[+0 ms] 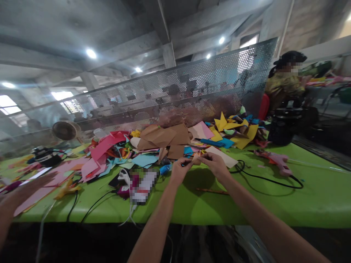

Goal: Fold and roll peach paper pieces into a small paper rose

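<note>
Both hands meet above the green table, pinching a small piece of pale tan paper (196,159) between them. My left hand (181,168) has its fingertips closed on the paper's left side. On the other side, my right hand (215,164) grips it between thumb and fingers. Behind the right hand lies a cream paper sheet (226,157). A thin brown stick (211,191) rests on the table below the hands. Near the left hand is a small blue wrapped thing (165,169) whose kind I cannot make out.
Brown paper (164,137) and yellow paper (248,135) pile up at the back. A pink glue gun (276,160) with a black cord lies right. Left are a phone (144,186), plugs, a yellow glue gun (67,189) and another person's arm (24,195). A perforated metal screen (131,98) stands behind.
</note>
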`<state>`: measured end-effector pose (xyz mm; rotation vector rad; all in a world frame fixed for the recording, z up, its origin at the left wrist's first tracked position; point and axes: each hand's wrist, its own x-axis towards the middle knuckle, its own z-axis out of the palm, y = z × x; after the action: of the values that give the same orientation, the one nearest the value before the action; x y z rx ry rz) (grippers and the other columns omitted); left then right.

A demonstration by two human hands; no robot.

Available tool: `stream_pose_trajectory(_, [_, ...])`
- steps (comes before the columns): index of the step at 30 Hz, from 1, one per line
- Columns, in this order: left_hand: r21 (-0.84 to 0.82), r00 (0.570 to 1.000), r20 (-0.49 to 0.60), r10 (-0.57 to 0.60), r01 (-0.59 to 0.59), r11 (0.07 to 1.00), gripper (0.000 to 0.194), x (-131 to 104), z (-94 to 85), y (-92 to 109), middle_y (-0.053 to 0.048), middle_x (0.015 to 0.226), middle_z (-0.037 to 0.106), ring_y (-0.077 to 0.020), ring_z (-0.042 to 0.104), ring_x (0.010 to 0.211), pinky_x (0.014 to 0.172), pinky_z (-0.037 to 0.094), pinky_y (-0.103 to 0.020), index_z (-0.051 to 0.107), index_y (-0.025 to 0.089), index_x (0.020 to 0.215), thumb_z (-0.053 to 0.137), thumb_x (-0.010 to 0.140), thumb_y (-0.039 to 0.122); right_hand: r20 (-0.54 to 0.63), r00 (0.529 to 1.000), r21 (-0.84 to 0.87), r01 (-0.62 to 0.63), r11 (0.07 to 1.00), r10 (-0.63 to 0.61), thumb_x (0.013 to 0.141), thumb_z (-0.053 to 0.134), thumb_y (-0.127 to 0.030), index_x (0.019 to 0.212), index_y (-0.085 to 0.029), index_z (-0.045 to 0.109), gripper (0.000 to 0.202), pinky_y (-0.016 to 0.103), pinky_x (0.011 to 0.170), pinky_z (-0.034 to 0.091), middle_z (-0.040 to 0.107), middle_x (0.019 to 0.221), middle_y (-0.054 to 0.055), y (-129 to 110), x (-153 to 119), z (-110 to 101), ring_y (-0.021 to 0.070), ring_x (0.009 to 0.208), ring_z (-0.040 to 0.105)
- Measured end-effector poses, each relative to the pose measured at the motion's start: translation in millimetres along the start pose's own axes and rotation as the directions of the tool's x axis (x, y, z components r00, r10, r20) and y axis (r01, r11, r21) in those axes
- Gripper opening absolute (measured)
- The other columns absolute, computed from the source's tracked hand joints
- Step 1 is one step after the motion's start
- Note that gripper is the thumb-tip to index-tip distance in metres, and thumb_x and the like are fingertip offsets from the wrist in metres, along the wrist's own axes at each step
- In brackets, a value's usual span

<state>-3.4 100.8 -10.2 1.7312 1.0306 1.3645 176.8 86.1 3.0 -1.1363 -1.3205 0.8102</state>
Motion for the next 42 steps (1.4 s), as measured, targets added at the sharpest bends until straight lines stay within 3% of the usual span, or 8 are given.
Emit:
stream_pose_trajectory(11, [0.004, 1.0, -0.003, 0.006, -0.006, 1.0, 0.02, 0.3, 1.1, -0.9, -0.005, 0.08, 0.074, -0.0188, 0.065, 0.075, 0.069, 0.051, -0.028, 0.077, 0.016, 0.08, 0.074, 0.071, 0.034, 0.028, 0.999, 0.011, 0.017, 1.0, -0.018, 0.068, 0.068, -0.045, 0.075, -0.018, 0.069, 0.028, 0.032, 0.069, 0.044, 0.071, 0.075, 0.004, -0.3, -0.3, 0.6, 0.0216, 0.073, 0.061])
stream_pose_trajectory(29, [0.021, 0.999, 0.014, 0.036, -0.036, 0.999, 0.02, -0.9, 1.9, -3.0, -0.008, 0.081, 0.074, -0.0204, 0.066, 0.077, 0.072, 0.051, -0.03, 0.078, 0.016, 0.08, 0.075, 0.071, 0.034, 0.018, 1.0, 0.023, 0.02, 1.0, -0.02, 0.064, 0.065, -0.04, 0.067, -0.02, 0.065, 0.02, 0.031, 0.065, 0.04, 0.066, 0.066, 0.002, -1.5, 0.0, -0.9, 0.0202, 0.068, 0.056])
stream_pose_trajectory(36, [0.028, 0.999, -0.019, 0.027, -0.026, 0.999, 0.02, -0.7, 0.4, -4.0, -0.006, 0.079, 0.073, -0.02, 0.065, 0.078, 0.072, 0.051, -0.029, 0.077, 0.017, 0.08, 0.074, 0.073, 0.035, 0.025, 1.0, 0.053, 0.003, 0.999, -0.004, 0.068, 0.067, -0.047, 0.078, -0.018, 0.07, 0.031, 0.031, 0.066, 0.043, 0.071, 0.075, 0.004, -2.8, -1.5, 0.2, 0.0203, 0.07, 0.059])
stream_pose_trajectory(42, [0.016, 0.999, -0.051, 0.018, -0.017, 1.0, 0.021, 1.1, -0.8, -7.1, -0.006, 0.078, 0.071, -0.0191, 0.065, 0.076, 0.069, 0.051, -0.028, 0.076, 0.016, 0.08, 0.074, 0.073, 0.036, 0.021, 1.0, 0.004, -0.005, 1.0, 0.005, 0.066, 0.072, -0.049, 0.069, -0.018, 0.068, 0.032, 0.029, 0.059, 0.039, 0.066, 0.065, 0.002, 4.4, 1.0, 0.4, 0.0171, 0.062, 0.053])
